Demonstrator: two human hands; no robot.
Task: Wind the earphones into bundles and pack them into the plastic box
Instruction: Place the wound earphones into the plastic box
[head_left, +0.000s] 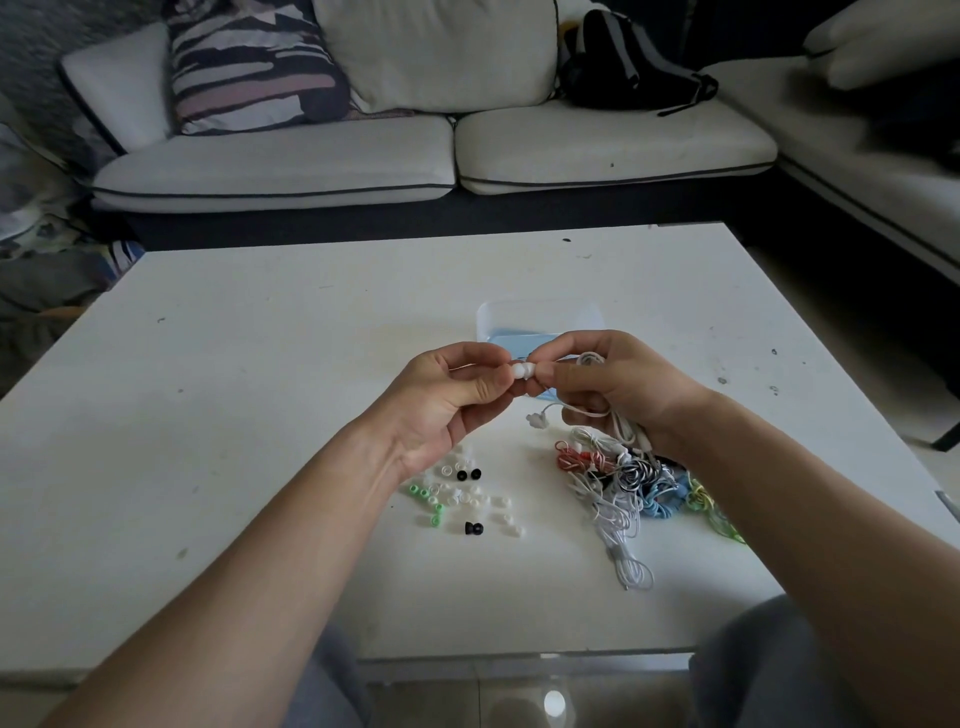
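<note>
White earphone (522, 371), held above the middle of the table: its white earbud is being pinched from both sides, the left hand (452, 400) closing thumb and fingertips on the bud's left end, and the right hand (628, 389) pinching its right end while the curled lower fingers are gripping loops of the same white cable. The two hands are meeting at the bud, almost touching. The second earbud (536, 417) is hanging on its wire just below and left of the right hand, above the tabletop. The translucent plastic box (540, 312) is standing on the table directly beyond the hands, partly hidden by them, with something pale blue showing inside or under it; which, cannot be told. Near and right of the hands, a tangled pile of earphones (639, 483) is lying on the table, with red-and-white, black-and-white striped, blue, yellow-green and white cables, the white strands trailing toward the near edge. Near and left of that pile, below the left wrist, loose silicone ear tips (457, 493) in white, green and black are lying scattered. All is resting on a white table (260, 364). Beyond it, a light sofa (597, 150) is carrying a striped cushion (249, 67) and a black backpack (618, 62).
</note>
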